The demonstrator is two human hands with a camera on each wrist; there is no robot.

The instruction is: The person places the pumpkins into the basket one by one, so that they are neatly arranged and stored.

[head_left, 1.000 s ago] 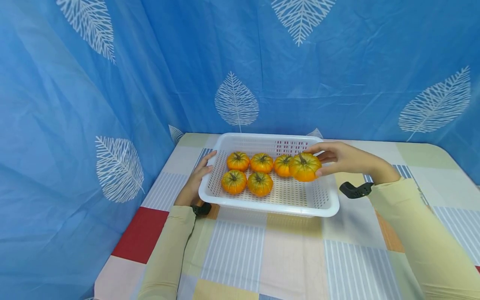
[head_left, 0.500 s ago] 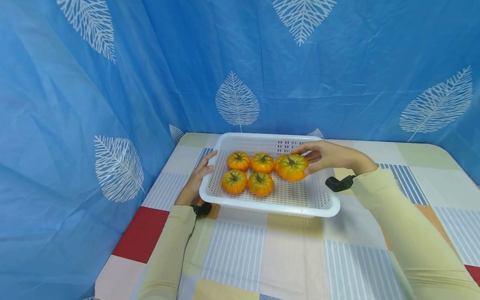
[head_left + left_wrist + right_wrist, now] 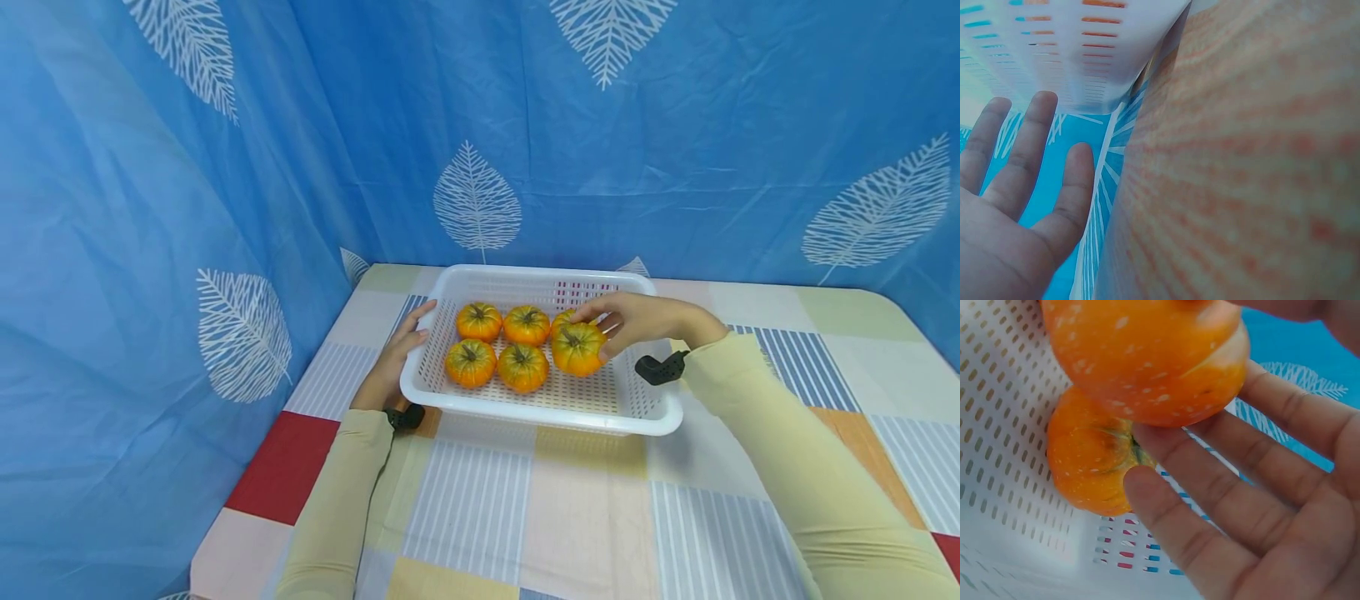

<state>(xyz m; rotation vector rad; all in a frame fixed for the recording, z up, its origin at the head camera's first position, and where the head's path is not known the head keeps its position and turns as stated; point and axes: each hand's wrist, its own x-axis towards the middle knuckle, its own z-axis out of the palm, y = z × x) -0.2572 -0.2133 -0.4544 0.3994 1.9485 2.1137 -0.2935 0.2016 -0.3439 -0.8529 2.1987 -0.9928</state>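
My right hand [image 3: 637, 321] grips a small orange pumpkin [image 3: 577, 350] over the right half of a white plastic basket [image 3: 525, 412]. In the right wrist view the held pumpkin [image 3: 1147, 362] lies between thumb and fingertips, with another pumpkin [image 3: 1088, 456] below it. That back-row pumpkin [image 3: 562, 318] is partly hidden in the head view. Left of it sit two more back-row pumpkins and, in front, a pumpkin [image 3: 470, 363] beside another pumpkin [image 3: 522, 367]. My left hand [image 3: 390, 367] rests its extended fingers against the basket's left end; the left wrist view shows them by the slotted wall [image 3: 1066, 56].
The basket stands on a table with a patchwork cloth [image 3: 585, 517]. A blue curtain [image 3: 390, 125] with white leaf prints hangs behind and along the left. Dark wrist straps [image 3: 660, 368] sit on both wrists.
The right hand has carried the pumpkin leftward, then toward the near side of the basket, uncovering part of the back-row pumpkin. The left hand has stayed in place.
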